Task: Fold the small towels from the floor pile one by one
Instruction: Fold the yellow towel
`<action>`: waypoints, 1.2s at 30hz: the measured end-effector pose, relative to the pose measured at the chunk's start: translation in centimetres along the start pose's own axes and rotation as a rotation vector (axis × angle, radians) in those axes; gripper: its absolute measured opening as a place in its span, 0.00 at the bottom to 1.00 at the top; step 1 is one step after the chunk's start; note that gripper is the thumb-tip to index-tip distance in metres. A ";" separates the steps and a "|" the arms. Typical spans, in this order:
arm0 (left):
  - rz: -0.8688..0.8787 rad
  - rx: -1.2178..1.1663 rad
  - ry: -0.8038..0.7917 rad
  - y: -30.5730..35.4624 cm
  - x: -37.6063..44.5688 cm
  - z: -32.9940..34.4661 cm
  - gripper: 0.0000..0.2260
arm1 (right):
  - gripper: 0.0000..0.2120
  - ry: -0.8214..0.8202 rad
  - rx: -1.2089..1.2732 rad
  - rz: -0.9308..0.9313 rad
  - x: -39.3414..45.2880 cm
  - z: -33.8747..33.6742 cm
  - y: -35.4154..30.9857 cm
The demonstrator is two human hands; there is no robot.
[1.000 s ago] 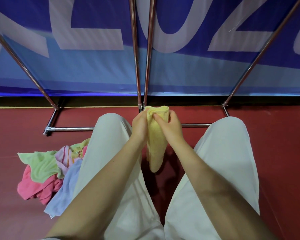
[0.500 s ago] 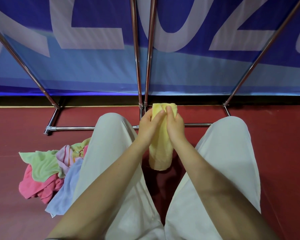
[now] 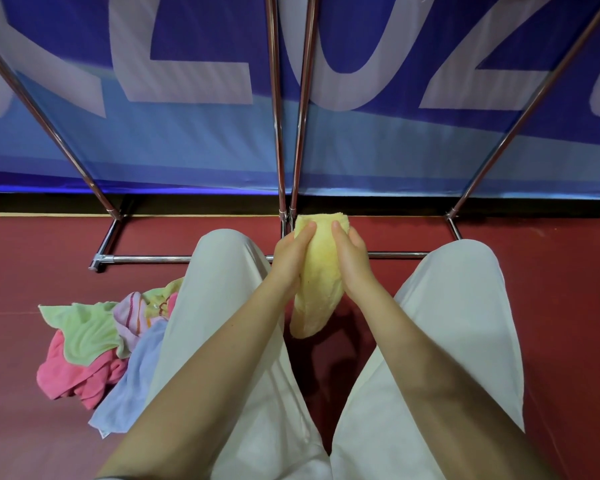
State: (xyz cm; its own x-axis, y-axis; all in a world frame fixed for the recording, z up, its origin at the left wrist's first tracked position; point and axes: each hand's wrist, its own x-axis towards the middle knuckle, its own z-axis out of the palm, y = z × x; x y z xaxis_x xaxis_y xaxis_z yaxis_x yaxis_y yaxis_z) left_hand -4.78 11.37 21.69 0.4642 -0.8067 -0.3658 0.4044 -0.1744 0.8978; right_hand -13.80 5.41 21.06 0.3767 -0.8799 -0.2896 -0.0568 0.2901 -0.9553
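Observation:
A small yellow towel [image 3: 321, 278] hangs folded lengthwise in the air between my knees, above the red floor. My left hand [image 3: 291, 256] grips its left side and my right hand [image 3: 352, 254] grips its right side, thumbs on the near face close to the top edge. The towel's lower end droops free below my wrists. The pile of small towels [image 3: 97, 348] lies on the floor to the left of my left leg: a green one on top, pink beneath, a striped one and a pale blue one partly under my leg.
My legs in cream trousers [image 3: 222, 306] spread to either side. A chrome frame bar [image 3: 146, 259] runs along the floor ahead, with upright poles [image 3: 284, 133] holding a blue banner [image 3: 187, 150]. Red floor [image 3: 551, 306] stretches to the right.
My hands have shifted from pinching the towel's top to holding it along both sides. The towel has flattened and widened between them and hangs a little lower.

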 end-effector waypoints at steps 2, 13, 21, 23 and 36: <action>0.004 -0.022 0.025 0.2 0.1 -0.2 0.11 | 0.11 -0.050 0.022 -0.008 -0.4 0.0 0.0; 0.176 -0.083 0.032 8.7 1.3 1.0 0.14 | 0.15 -0.196 -0.180 -0.105 -0.6 0.1 -3.9; 0.388 -0.020 -0.058 22.2 2.1 4.9 0.09 | 0.09 -0.227 -0.359 -0.251 3.4 1.3 -16.5; 0.462 -0.008 -0.046 26.3 2.2 5.6 0.11 | 0.06 -0.242 -0.464 -0.317 4.2 1.6 -21.5; 0.781 0.066 0.107 48.6 3.3 13.2 0.10 | 0.11 -0.298 -0.312 -0.465 10.0 1.3 -45.1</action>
State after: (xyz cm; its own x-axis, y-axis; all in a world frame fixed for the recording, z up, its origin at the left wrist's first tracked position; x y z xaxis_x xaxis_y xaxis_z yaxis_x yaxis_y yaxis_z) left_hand 6.00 -7.26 67.31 0.6694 -0.6513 0.3574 -0.1158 0.3838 0.9161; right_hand -6.26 -16.02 61.34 0.6656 -0.7319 0.1462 -0.0746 -0.2602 -0.9627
